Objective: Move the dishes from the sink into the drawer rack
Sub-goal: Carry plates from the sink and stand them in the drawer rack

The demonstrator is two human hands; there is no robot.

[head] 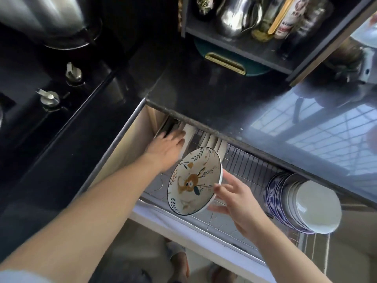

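Patterned bowl [194,181] was tilted on edge above drawer rack [244,162], approx. frame centre. R hand [234,201], at bowl's 4 o'clock, pinched its rim w/ thumb inside & fingers behind. L hand [166,149], at bowl's 11 o'clock, lay w/ fingers extended, resting on upright white plates [190,135]. Stacked bowls [302,205] stood on edge at 3 o'clock of rack. Black worktop [214,92] ran at 12 o'clock.

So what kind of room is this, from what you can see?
Most likely a home kitchen. A pull-out drawer rack under a dark countertop holds stacked bowls, stove knobs sit to the left, and the right hand holds a floral bowl over the rack.
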